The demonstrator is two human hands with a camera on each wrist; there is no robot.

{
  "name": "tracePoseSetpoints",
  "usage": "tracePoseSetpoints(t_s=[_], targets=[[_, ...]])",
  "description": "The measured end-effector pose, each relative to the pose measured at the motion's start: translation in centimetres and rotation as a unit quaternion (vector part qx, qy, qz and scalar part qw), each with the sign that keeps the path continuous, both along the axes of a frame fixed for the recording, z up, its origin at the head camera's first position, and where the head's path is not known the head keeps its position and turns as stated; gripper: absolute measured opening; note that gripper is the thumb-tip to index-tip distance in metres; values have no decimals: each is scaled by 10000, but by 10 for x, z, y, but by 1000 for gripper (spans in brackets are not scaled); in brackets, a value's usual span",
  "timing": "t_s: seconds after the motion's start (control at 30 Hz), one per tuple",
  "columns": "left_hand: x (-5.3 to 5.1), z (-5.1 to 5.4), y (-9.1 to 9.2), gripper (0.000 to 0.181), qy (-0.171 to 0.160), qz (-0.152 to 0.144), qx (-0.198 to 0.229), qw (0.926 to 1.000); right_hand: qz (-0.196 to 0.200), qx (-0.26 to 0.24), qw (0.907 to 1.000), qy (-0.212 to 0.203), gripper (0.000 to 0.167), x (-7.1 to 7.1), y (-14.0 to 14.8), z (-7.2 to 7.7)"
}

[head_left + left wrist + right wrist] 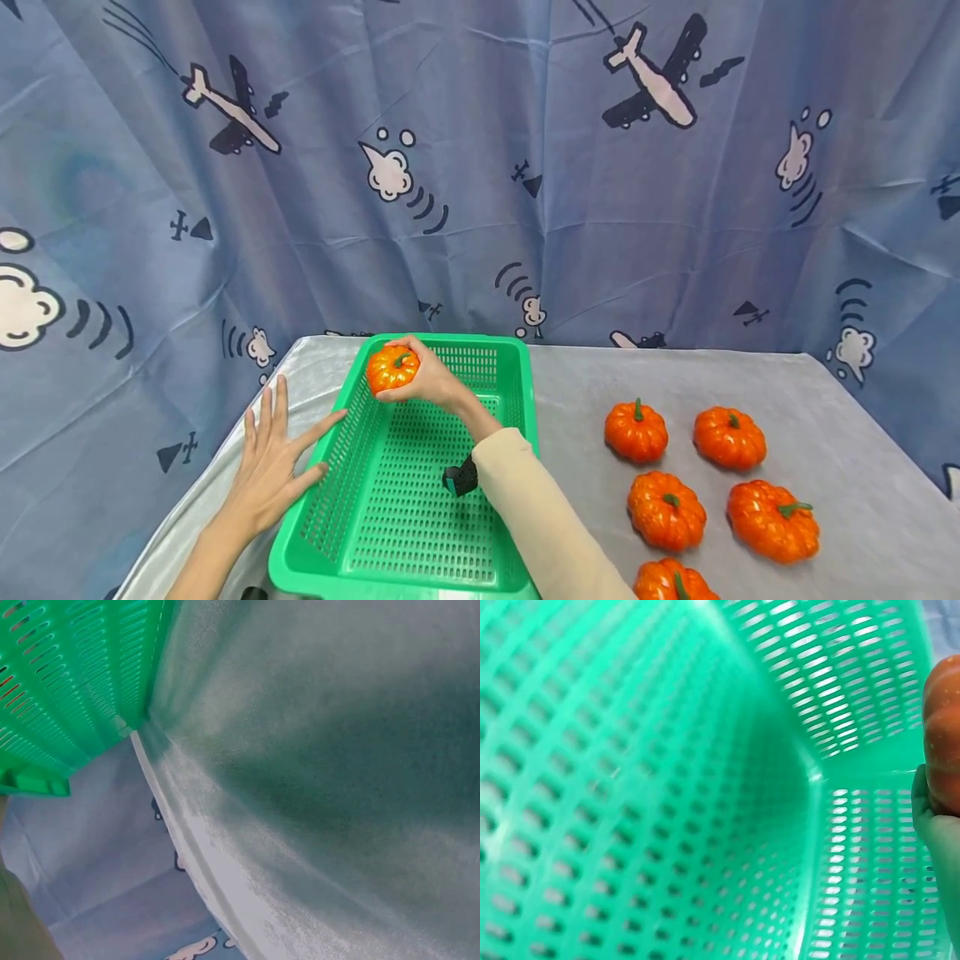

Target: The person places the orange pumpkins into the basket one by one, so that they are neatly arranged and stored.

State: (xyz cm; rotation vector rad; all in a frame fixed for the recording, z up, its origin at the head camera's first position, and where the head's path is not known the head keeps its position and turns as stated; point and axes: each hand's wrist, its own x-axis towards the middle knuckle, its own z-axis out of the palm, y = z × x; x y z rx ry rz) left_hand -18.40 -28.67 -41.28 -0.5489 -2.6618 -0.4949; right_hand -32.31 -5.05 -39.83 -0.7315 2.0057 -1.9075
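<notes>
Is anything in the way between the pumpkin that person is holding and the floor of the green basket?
Nothing visible. The right hand holds the pumpkin near the far left corner of the basket, with nothing seen beneath. The left hand is off at the left edge.

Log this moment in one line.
right hand: grips pumpkin at far-left corner of green basket | left hand: spread at basket's left side | five more pumpkins: right of basket

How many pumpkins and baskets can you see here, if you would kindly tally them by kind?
Orange pumpkins: 6 (five on the grey tabletop, one held in the right hand)
Green basket: 1
Total: 7
</notes>
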Motion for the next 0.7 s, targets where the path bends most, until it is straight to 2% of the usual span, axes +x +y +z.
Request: tracePoseSetpoints(t_s=[0.33,0.57,0.7], targets=[[-1,0,0,60,-33,23,-23,10000,-302,1232,9915,297,70,-1,1,-17],[-1,-1,1,60,7,-13,-3,10000,-607,1551,9859,144,70,-2,5,-30],[-1,0,0,60,42,-8,0,10000,-674,1610,9841,330,70,-2,2,-36]])
